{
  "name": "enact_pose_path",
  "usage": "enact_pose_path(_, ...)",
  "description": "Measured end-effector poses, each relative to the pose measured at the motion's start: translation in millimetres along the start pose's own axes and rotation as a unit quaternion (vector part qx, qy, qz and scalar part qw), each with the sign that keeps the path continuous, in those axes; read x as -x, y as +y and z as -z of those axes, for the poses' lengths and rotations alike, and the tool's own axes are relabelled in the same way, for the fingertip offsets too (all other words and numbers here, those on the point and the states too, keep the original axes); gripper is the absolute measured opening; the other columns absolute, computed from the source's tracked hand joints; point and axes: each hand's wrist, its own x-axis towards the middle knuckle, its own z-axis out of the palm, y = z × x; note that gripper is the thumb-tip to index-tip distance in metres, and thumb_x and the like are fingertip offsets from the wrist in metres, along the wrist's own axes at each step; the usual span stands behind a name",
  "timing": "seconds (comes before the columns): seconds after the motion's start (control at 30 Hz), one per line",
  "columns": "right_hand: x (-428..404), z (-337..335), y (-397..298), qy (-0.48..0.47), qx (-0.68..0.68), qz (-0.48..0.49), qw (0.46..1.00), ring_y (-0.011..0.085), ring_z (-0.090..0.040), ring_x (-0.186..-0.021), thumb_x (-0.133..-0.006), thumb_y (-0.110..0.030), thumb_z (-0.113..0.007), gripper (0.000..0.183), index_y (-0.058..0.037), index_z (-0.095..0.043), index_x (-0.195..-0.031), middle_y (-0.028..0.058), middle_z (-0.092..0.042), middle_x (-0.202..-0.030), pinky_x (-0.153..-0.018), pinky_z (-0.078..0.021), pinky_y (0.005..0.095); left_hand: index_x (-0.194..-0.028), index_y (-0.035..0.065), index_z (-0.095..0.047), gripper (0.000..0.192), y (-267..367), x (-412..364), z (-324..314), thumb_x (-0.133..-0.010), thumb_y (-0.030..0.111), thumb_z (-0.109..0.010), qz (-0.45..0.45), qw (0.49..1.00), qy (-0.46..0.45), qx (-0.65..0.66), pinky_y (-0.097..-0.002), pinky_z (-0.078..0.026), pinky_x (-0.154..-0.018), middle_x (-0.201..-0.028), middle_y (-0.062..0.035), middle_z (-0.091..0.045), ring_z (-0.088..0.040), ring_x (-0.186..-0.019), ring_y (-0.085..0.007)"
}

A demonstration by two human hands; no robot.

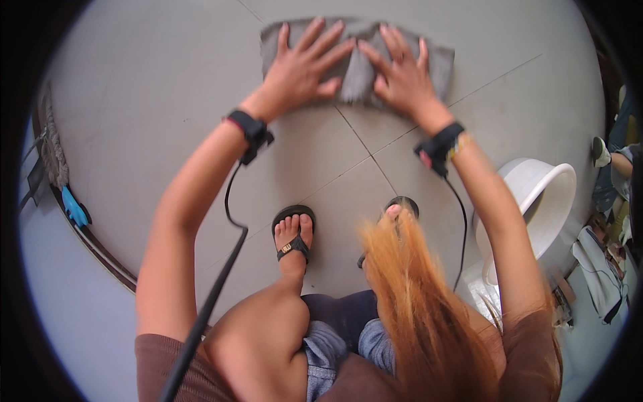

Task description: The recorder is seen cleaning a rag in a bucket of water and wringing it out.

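Observation:
A grey cloth (357, 83) lies spread on the tiled floor in front of me, slightly rumpled between my hands. My left hand (304, 70) rests palm down on its left half, fingers spread. On the right half, my right hand (403, 70) presses flat in the same way, also with its fingers apart. The two index fingertips nearly meet near the cloth's middle. Neither hand grasps anything. Each wrist wears a black strap with a small device and a cable.
Pale floor tiles (371, 156) with dark joints surround the cloth. A white plastic basin (565, 201) stands by my right arm. At the left wall lies a fluffy grey duster (55, 151) with a blue part (75, 206). Another person's shoe (601, 152) shows at far right.

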Motion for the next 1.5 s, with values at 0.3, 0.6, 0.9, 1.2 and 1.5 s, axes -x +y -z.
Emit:
enact_pose_path(0.3,-94.6,-22.5,76.6,0.041,0.012,-0.134,0.99,0.028,-0.023,-0.133,-0.08,-0.025,-0.047,0.053,-0.0141,-0.038,-0.131,0.0144,-0.027,-0.142,-0.104,-0.0139,0.0607,-0.139,0.0142,-0.027,0.076,-37.6,-133.5,-12.6,-0.076,0.041,-0.059,0.081,0.996,-0.011,-0.039,-0.0641,-0.014,-0.102,-0.147,-0.0078,-0.018,-0.012,-0.136,-0.0312)
enact_pose_path(0.6,-27.3,16.7,45.6,0.026,0.036,-0.127,0.991,0.025,-0.024,-0.133,-0.08,-0.025,-0.048,0.054,-0.0192,-0.038,-0.132,0.0106,-0.028,-0.143,-0.102,-0.0161,0.0617,-0.139,0.0225,-0.028,0.063,3.7,-91.3,-15.6,-0.083,0.042,-0.048,0.031,0.997,0.035,-0.058,-0.0655,-0.017,-0.097,-0.147,-0.0035,-0.019,-0.016,-0.135,-0.0287)
enact_pose_path(0.9,57.2,38.9,5.6,0.003,-0.021,-0.137,0.99,0.0259,-0.024,-0.132,-0.079,-0.021,-0.055,0.052,-0.0173,-0.043,-0.129,0.0142,-0.029,-0.141,-0.104,-0.0162,0.0561,-0.142,0.0142,-0.017,0.074,52.0,-52.9,18.5,-0.082,0.04,-0.051,-0.043,0.969,-0.226,-0.089,-0.0666,-0.014,-0.098,-0.149,-0.0139,-0.003,-0.002,-0.136,-0.0362)
enact_pose_path(1.2,141.3,80.5,10.3,-0.104,-0.032,-0.039,0.993,0.023,-0.027,-0.131,-0.063,-0.025,-0.075,0.083,-0.023,-0.033,-0.134,0.0096,-0.026,-0.143,-0.102,-0.0228,0.0513,-0.14,0.0156,-0.025,0.082,97.3,-37.9,27.8,-0.074,0.049,-0.059,-0.196,0.959,-0.202,-0.029,-0.0717,-0.023,-0.089,-0.147,-0.0186,-0.009,-0.005,-0.135,-0.0407)
enact_pose_path(1.5,211.5,92.4,-1.8,-0.234,0.063,-0.103,0.965,0.0268,-0.024,-0.132,-0.066,-0.019,-0.067,0.071,-0.022,-0.036,-0.13,0.0127,-0.024,-0.143,-0.101,-0.0257,0.053,-0.139,0.0184,-0.031,0.084,197.0,-16.1,-20.8,-0.069,0.057,-0.056,-0.154,0.98,-0.124,-0.003,-0.0696,-0.017,-0.096,-0.147,-0.0171,-0.014,-0.01,-0.134,-0.0426)
